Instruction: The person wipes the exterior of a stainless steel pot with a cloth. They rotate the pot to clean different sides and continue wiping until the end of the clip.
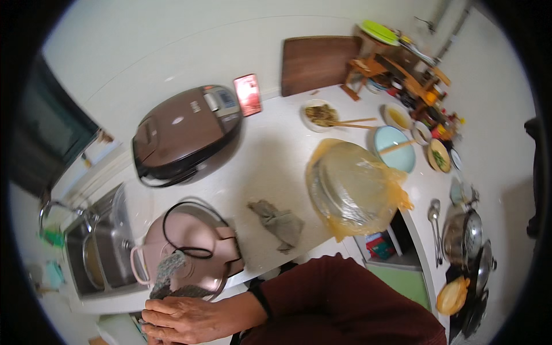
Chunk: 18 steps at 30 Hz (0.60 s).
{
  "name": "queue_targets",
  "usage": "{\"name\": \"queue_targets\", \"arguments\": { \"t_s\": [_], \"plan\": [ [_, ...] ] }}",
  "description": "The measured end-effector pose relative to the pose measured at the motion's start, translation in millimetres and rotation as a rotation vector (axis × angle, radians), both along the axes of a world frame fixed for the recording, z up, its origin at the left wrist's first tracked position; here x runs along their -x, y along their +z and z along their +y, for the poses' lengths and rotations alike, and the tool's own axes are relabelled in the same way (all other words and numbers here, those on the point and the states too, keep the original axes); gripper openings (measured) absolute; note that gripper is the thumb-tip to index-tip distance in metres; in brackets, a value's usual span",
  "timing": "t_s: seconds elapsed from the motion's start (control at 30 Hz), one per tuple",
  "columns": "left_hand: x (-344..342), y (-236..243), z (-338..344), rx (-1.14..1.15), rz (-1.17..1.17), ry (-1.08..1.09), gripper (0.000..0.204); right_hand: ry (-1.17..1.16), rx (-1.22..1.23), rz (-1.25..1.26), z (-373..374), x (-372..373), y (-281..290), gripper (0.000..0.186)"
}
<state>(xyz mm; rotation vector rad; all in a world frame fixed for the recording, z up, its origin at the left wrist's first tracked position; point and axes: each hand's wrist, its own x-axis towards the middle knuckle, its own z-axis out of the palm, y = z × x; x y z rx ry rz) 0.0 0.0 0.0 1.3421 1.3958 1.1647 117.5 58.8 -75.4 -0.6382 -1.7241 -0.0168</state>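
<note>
right hand gripping grey cloth, pink cooker, red packet by wall

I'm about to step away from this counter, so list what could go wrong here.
1. The pink appliance sits at the counter edge beside the sink, with its black cord looped on top; a tug on it from the hand gripping the grey cloth might tip it.
2. The plastic-wrapped plates overhang the edge and could slide off.
</note>
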Motion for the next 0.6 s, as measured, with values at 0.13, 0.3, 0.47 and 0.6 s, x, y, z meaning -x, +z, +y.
{"name": "queue_targets", "arguments": {
  "t_s": [0.13,0.3,0.47,0.6],
  "plan": [
    [-11,14,-10,0.087,-0.006,0.057,0.019,0.001,0.078,0.007,7,-17,-6,0.045],
    [-13,35,0,0.023,-0.029,0.007,0.032,-0.114,0.089,0.013,18,-55,-12,0.033],
    [-7,54,10,-0.056,-0.232,-0.026,0.034,-0.198,0.425,0.189,23,-117,-35,0.047],
    [33,36,50,-0.276,-0.292,-0.262,0.027,-0.331,0.576,0.459,-8,-170,-56,0.059]
  ]
}}
